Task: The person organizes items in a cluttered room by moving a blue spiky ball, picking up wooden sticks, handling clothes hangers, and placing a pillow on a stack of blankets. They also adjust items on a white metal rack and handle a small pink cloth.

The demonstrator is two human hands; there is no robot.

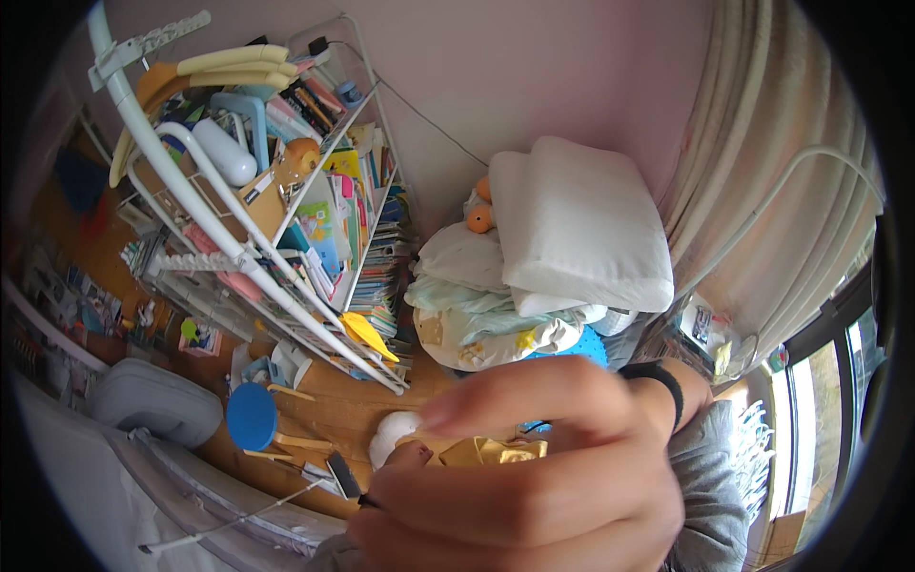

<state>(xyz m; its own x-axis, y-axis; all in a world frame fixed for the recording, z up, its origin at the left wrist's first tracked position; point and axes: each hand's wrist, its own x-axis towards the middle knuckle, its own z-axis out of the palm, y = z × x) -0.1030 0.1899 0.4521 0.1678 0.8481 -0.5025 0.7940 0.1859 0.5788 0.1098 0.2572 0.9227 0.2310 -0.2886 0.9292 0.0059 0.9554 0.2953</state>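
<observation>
My right hand (543,493) is raised close to the camera, large and blurred, with a black band on its wrist. Its fingers are bent, with a gap between the upper finger and those below, and nothing shows in its grip. Behind it, only a small part of my left hand (410,455) is visible; its fingers and palm are mostly hidden. Shiny gold material (493,452) shows through the gap, just right of my left hand. Whether my left hand touches it I cannot tell. A white rounded object (393,435) lies just beyond my left hand.
A white drying rack (179,193) stands at left before a crowded bookshelf (364,236). White pillows (586,222) and bedding are piled by the wall. A blue stool (251,417), a grey bin (157,402) and a dustpan or brush (343,475) are on the wooden floor.
</observation>
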